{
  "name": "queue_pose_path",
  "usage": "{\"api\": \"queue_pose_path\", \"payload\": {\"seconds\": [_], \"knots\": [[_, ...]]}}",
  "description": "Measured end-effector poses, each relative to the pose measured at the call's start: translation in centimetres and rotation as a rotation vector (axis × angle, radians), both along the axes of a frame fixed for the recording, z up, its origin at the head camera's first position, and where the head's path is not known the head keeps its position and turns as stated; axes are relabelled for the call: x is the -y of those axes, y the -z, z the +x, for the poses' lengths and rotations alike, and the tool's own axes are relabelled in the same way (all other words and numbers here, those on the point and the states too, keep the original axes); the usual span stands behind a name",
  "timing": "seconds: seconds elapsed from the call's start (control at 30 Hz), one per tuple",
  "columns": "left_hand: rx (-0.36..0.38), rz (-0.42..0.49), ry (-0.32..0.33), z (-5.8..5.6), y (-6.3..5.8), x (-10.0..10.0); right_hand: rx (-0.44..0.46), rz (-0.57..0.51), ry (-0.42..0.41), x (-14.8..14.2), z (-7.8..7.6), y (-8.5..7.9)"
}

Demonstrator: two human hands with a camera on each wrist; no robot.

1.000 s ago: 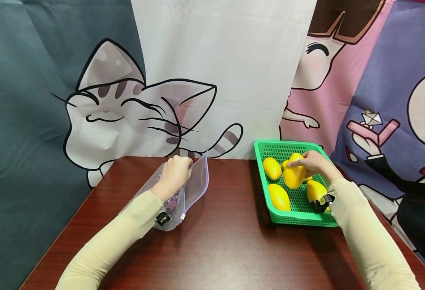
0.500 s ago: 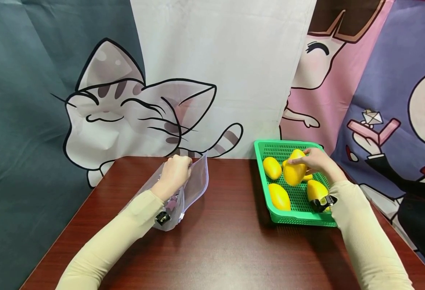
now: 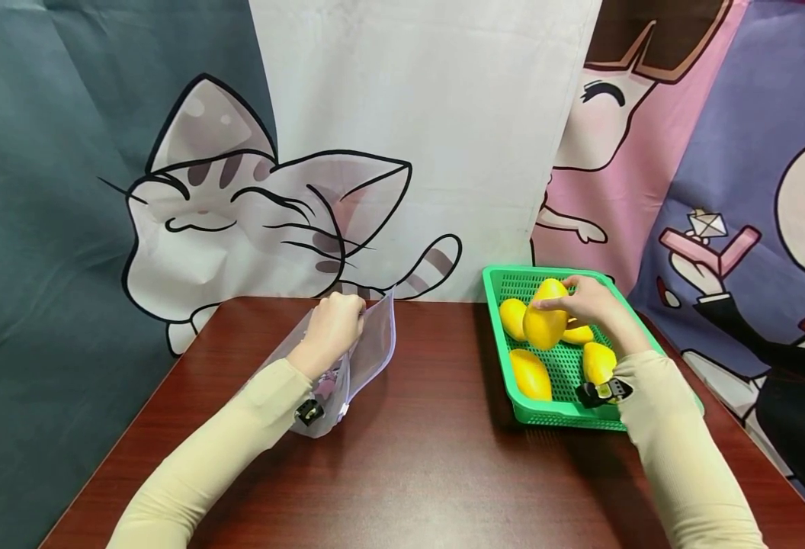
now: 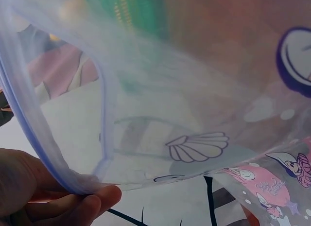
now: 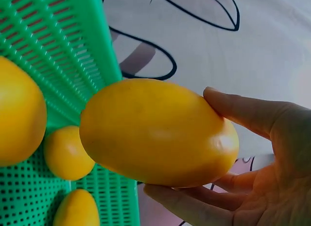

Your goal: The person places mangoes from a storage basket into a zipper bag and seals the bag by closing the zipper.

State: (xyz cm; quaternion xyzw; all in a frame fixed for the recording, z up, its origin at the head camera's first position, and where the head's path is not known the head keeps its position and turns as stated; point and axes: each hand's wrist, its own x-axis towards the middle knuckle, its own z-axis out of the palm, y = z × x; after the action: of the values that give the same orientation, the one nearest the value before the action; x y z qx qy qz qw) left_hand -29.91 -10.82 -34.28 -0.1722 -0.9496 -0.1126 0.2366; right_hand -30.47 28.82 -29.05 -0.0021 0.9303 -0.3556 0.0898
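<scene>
My left hand (image 3: 334, 328) pinches the top edge of a clear zip bag (image 3: 375, 351) with lilac trim, printed with shells and pink figures. In the left wrist view the fingers grip one corner of the bag's mouth, which gapes. On the right, my right hand (image 3: 594, 305) holds a yellow mango (image 3: 545, 316) between thumb and fingers. That mango (image 5: 160, 133) is raised over the green plastic basket (image 3: 574, 415), lying sideways in the right wrist view. Several more mangoes, one of them at the front left (image 3: 530, 374), lie in the basket.
The brown wooden table (image 3: 430, 473) runs between bag and basket. A printed cloth backdrop (image 3: 430, 114) with a cat drawing hangs behind it. A small black wrist camera (image 3: 603, 393) sits over the basket's front part.
My right hand has moved a little to the left with the mango, still over the basket. The left hand and the bag stay where they were.
</scene>
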Motion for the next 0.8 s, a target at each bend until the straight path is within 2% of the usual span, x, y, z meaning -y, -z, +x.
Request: {"api": "queue_pose_path", "payload": {"seconds": [0.13, 0.43, 0.8], "knots": [[0.005, 0.006, 0.005, 0.0, 0.0, 0.0, -0.017, -0.004, 0.002, 0.8, 0.4, -0.3], [-0.041, 0.017, 0.009, -0.1, 0.0, 0.2, -0.072, -0.017, -0.005, 2.2, 1.0, -0.7], [-0.021, 0.017, 0.009, 0.1, -0.1, 0.2, -0.149, -0.055, -0.019, 4.4, 2.1, -1.5]]}}
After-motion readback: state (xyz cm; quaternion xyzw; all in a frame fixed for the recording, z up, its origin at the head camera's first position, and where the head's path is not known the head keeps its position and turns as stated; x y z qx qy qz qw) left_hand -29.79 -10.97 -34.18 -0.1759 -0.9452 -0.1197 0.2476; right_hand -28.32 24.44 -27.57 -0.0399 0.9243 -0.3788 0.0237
